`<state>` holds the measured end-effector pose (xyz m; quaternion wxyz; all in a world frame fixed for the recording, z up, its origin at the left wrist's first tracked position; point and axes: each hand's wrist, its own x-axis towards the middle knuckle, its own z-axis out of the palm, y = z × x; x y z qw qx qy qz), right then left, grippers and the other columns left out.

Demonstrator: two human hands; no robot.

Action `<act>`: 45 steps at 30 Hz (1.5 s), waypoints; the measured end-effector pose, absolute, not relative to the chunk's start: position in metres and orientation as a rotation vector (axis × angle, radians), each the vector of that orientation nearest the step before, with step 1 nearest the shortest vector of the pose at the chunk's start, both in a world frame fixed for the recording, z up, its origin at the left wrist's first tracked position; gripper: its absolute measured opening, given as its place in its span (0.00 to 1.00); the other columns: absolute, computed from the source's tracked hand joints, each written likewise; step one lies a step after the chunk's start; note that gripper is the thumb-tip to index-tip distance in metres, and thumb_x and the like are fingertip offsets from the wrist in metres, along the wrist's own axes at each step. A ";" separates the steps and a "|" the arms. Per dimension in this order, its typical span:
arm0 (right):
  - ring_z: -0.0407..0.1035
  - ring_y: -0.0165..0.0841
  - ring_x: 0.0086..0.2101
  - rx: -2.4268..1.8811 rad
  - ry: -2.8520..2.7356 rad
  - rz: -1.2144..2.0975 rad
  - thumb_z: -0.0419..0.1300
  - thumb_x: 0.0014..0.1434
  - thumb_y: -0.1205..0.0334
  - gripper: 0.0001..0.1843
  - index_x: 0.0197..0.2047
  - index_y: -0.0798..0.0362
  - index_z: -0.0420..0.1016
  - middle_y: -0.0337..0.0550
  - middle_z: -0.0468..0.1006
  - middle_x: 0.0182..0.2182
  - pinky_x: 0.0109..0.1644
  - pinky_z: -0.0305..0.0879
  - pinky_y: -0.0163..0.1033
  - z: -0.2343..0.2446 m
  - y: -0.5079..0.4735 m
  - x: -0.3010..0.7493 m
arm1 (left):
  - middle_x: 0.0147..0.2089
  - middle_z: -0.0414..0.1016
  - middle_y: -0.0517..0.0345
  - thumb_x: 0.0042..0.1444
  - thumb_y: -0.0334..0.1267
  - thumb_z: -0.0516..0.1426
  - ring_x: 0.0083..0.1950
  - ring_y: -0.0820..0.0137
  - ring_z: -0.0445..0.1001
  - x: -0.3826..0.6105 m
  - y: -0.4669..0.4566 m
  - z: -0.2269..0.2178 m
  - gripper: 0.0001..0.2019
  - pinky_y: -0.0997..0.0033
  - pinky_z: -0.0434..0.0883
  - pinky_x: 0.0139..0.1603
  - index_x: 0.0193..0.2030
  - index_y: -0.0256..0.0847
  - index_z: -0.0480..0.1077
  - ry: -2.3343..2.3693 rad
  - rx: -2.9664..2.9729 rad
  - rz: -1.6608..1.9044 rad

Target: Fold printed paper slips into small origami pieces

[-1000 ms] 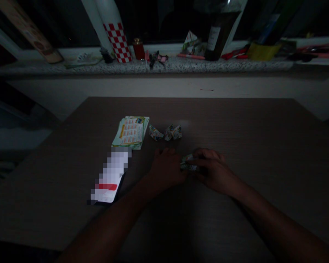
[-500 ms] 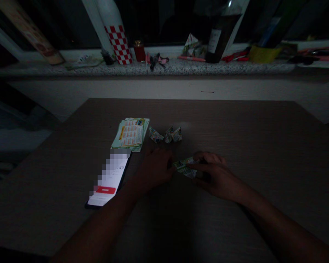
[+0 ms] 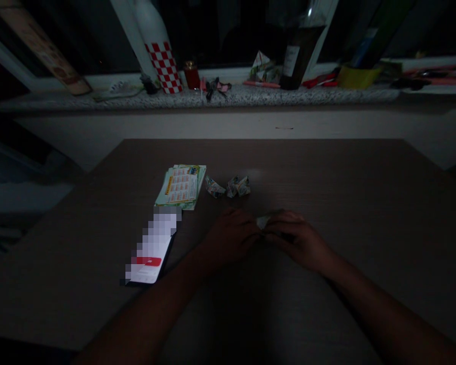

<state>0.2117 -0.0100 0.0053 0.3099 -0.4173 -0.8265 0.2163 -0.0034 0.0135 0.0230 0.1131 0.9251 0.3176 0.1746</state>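
Between my two hands is a small folded piece of printed paper (image 3: 263,221), mostly covered by fingers. My left hand (image 3: 233,233) is closed at its left edge. My right hand (image 3: 298,235) pinches its right side, thumb and fingers together. Just beyond the hands stand several small folded paper pieces (image 3: 215,187), two of them close side by side. To the left lies a stack of printed paper sheets (image 3: 182,185) with calendar-like grids. In front of the stack rests a lit phone (image 3: 154,253), its screen partly pixelated, beside my left forearm.
The dark wooden table (image 3: 327,172) reaches back to a white wall. Above it a speckled stone windowsill (image 3: 251,96) carries a red-and-white checkered bottle (image 3: 165,66), a dark bottle (image 3: 298,58), a red jar (image 3: 192,76) and a yellow pot (image 3: 359,76).
My left hand has moved right, up against my right hand, and more of the paper is now covered. The view has shifted slightly.
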 end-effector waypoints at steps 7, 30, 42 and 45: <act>0.73 0.35 0.34 -0.837 -2.116 0.298 0.60 0.59 0.69 0.09 0.42 0.49 0.76 0.42 0.80 0.33 0.44 0.67 0.46 0.018 -0.019 0.206 | 0.36 0.78 0.56 0.61 0.35 0.55 0.39 0.70 0.72 -0.006 0.003 0.030 0.07 0.66 0.66 0.45 0.36 0.38 0.73 0.842 2.653 0.852; 0.70 0.33 0.28 -0.794 -2.189 0.079 0.59 0.57 0.74 0.08 0.38 0.52 0.73 0.41 0.78 0.28 0.39 0.66 0.45 0.028 -0.035 0.195 | 0.35 0.78 0.57 0.53 0.29 0.57 0.36 0.70 0.73 -0.004 -0.008 0.045 0.03 0.63 0.66 0.44 0.35 0.39 0.69 0.740 2.731 1.121; 0.71 0.33 0.29 -0.777 -2.065 0.145 0.61 0.54 0.75 0.08 0.38 0.55 0.73 0.43 0.79 0.29 0.39 0.66 0.45 0.022 -0.032 0.193 | 0.35 0.77 0.57 0.54 0.30 0.56 0.36 0.70 0.73 0.000 -0.005 0.040 0.01 0.63 0.66 0.44 0.34 0.38 0.67 0.786 2.767 1.052; 0.71 0.32 0.28 -0.793 -2.044 0.164 0.61 0.54 0.75 0.07 0.37 0.55 0.73 0.43 0.78 0.28 0.39 0.66 0.45 0.021 -0.030 0.190 | 0.33 0.77 0.58 0.54 0.31 0.56 0.36 0.71 0.72 0.001 -0.002 0.039 0.01 0.64 0.66 0.43 0.33 0.38 0.67 0.794 2.761 1.047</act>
